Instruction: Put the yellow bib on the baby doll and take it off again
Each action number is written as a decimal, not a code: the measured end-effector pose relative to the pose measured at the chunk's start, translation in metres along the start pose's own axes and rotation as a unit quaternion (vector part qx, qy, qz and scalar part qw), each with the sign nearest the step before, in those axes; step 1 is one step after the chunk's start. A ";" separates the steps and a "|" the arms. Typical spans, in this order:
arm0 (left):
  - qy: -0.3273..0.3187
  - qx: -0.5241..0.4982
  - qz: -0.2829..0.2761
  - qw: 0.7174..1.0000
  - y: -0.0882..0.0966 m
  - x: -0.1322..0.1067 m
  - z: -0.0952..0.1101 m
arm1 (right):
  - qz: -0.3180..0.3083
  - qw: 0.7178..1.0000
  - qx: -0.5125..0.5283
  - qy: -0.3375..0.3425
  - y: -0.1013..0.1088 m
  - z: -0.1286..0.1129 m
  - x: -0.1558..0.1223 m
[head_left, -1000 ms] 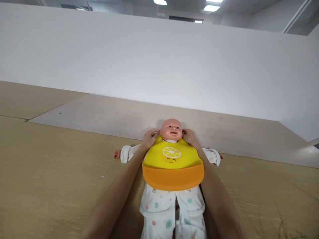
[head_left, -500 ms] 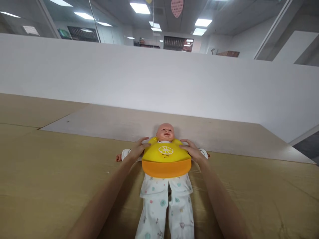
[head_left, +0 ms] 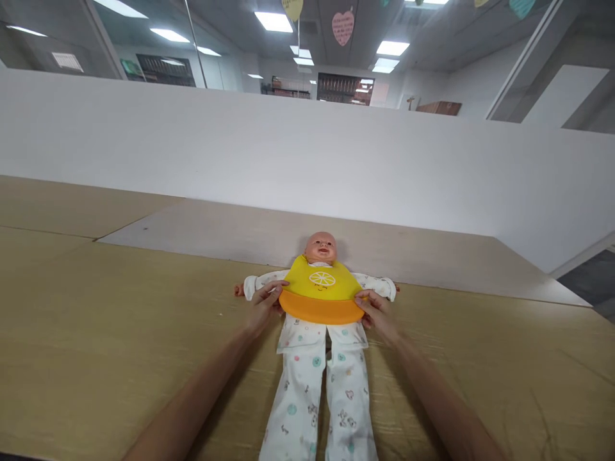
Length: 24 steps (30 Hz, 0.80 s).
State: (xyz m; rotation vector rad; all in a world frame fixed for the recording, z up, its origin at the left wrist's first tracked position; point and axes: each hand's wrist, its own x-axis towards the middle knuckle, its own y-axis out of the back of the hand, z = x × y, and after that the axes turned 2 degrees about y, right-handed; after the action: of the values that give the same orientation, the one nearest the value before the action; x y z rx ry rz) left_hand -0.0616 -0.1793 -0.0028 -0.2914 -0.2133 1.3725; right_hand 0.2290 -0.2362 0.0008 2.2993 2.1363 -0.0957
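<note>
Both hands gripping. Left hand (head_left: 266, 302) is pinching the bib (head_left: 321, 291) by its side edge, around where the yellow part is meeting the orange pocket (head_left: 321, 310). Right hand (head_left: 377, 312) is pinching the opposite edge at about the same level, thumb and fingers closing on the rim. Bib is lying over the doll's chest and belly, top edge sitting below the chin, pocket facing up. White lemon slice print (head_left: 321, 279) is showing on the yellow, small smiling face under it.

Doll (head_left: 307, 342) is lying face up on the wooden table (head_left: 144, 333), arms spreading out to both sides, head (head_left: 320, 247) resting on the pale strip (head_left: 418, 256). It's wearing a white patterned top and pants (head_left: 300, 384); legs are running off the bottom of the view.

White wall (head_left: 307, 160) is standing behind the table, glass (head_left: 230, 38) sitting above it. Pink paper heart (head_left: 343, 28) is showing up there, ceiling lights (head_left: 273, 22) glowing beyond.
</note>
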 end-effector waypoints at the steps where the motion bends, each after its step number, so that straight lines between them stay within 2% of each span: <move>1: -0.001 0.009 -0.003 1.000 0.000 0.000 -0.001 | 0.010 1.000 0.006 -0.002 -0.001 -0.001 -0.001; 7: -0.013 0.039 -0.019 0.999 0.002 -0.002 -0.007 | 0.036 0.999 0.033 -0.009 -0.003 0.000 -0.006; 10: -0.055 0.103 0.014 0.993 -0.002 -0.006 -0.010 | 0.041 0.999 0.025 -0.004 -0.004 0.004 -0.008; 13: -0.144 0.194 0.092 0.966 -0.009 -0.012 -0.016 | 0.050 0.998 0.025 0.018 -0.009 0.006 -0.011; 16: -0.221 0.302 0.100 0.922 -0.007 -0.018 -0.023 | 0.074 0.996 0.022 0.040 -0.018 0.007 -0.015; 18: -0.283 0.402 0.075 0.867 0.003 -0.023 -0.025 | 0.100 0.993 0.015 0.058 -0.020 0.012 -0.022; 19: -0.325 0.455 0.058 0.827 0.010 -0.027 -0.024 | 0.113 0.991 0.008 0.069 -0.020 0.016 -0.026; 21: -0.428 0.548 -0.015 0.718 0.023 -0.038 -0.020 | 0.129 0.986 -0.023 0.101 -0.014 0.027 -0.040; 23: -0.517 0.604 -0.096 0.599 0.033 -0.054 -0.013 | 0.118 0.975 -0.111 0.151 -0.004 0.039 -0.055; 24: -0.556 0.616 -0.127 0.544 0.034 -0.063 -0.009 | 0.119 0.961 -0.168 0.185 0.001 0.044 -0.062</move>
State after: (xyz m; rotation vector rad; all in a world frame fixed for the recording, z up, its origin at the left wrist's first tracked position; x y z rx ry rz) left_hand -0.1023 -0.2356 -0.0215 1.8147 -0.2488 0.9135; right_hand 0.2233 -0.3003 -0.0404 2.4791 1.7945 0.6925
